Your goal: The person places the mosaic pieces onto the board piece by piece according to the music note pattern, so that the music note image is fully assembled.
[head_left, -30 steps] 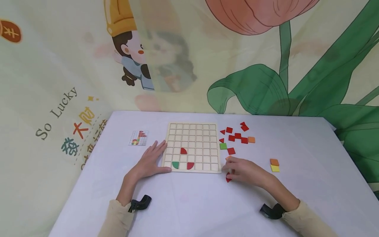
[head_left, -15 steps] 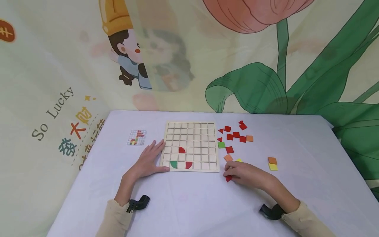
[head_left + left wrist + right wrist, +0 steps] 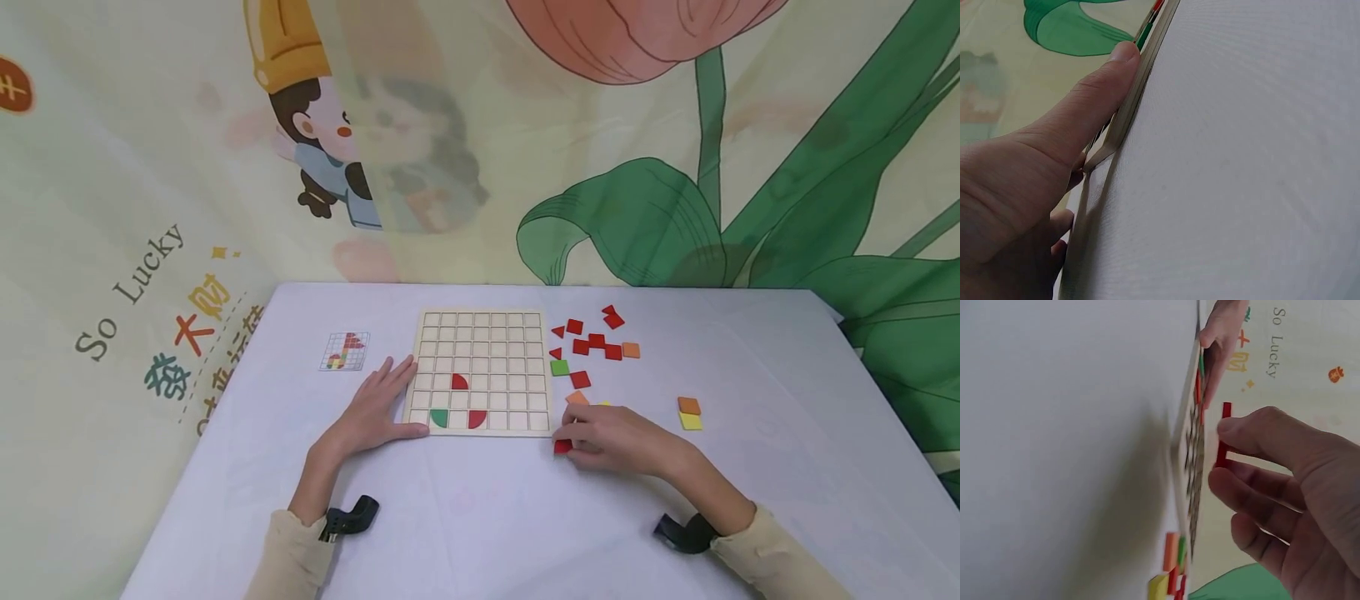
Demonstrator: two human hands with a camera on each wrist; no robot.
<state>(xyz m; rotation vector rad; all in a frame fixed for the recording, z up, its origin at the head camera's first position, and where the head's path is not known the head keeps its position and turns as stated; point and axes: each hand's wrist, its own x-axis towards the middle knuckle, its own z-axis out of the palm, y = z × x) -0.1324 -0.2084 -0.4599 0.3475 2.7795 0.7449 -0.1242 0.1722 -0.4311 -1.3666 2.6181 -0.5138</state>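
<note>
My left hand (image 3: 377, 406) rests at the left edge of a wooden grid board (image 3: 506, 367). Its fingers are straight, and the thumb lies over the front left corner in the left wrist view. Three quarter-circle tiles sit in the board's cells: one green (image 3: 439, 418) and two red, a nearer one (image 3: 477, 418) and a farther one (image 3: 460, 382). Beside the board's front right corner, my right hand (image 3: 622, 437) pinches a small red tile (image 3: 1227, 412) between thumb and fingers. The right wrist view shows this tile edge-on, held up; the fingers partly cover it.
A small pattern card (image 3: 345, 351) lies left of the board. To its right are several red squares and triangles (image 3: 596, 341), a green square (image 3: 559, 367) and orange squares (image 3: 631, 350). Farther right, a brown-orange tile (image 3: 688, 406) touches a yellow one (image 3: 690, 422).
My right hand has moved slightly left towards the board's front right corner with the red tile, which now shows a different outline. The left hand stays in place at the board.
</note>
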